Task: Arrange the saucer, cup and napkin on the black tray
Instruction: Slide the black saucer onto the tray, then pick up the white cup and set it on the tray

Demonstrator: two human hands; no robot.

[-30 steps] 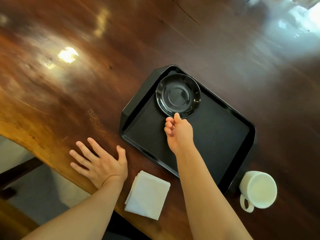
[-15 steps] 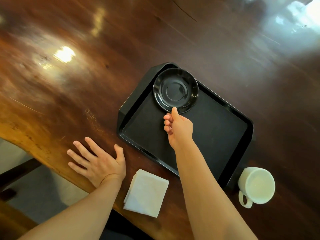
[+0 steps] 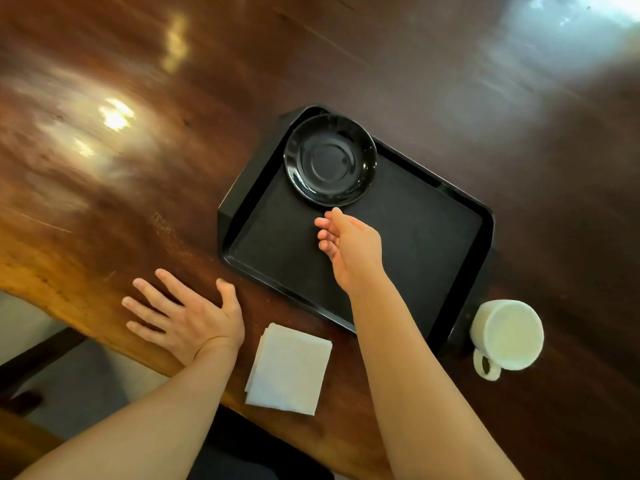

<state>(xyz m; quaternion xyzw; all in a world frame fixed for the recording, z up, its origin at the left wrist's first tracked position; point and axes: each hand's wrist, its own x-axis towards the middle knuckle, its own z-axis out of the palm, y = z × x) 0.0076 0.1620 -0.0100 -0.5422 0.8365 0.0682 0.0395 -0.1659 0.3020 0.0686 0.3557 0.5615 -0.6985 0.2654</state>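
Nearest, a folded white napkin (image 3: pixel 289 369) on the wooden table (image 3: pixel 138 133), beside the left hand (image 3: pixel 188 317) (flat, fingers spread). White cup (image 3: pixel 506 336) just off the black tray (image 3: pixel 460 271). Right hand (image 3: pixel 351 251), loosely open and empty, hovers just short of the black saucer (image 3: pixel 330 160) in the tray's far corner.

The counter (image 3: pixel 138 168) is a dark reddish-brown wooden slab with a glossy finish. Bright light reflections appear on its surface at the left and at the upper right corner. A pale scuffed patch and a thin scratch mark the wood near the left. The near edge is irregular and lighter, orange-brown in tone. Below this edge, at the lower left, a grey floor (image 3: pixel 79 393) is visible, crossed by a dark bar (image 3: pixel 38 355) running diagonally.
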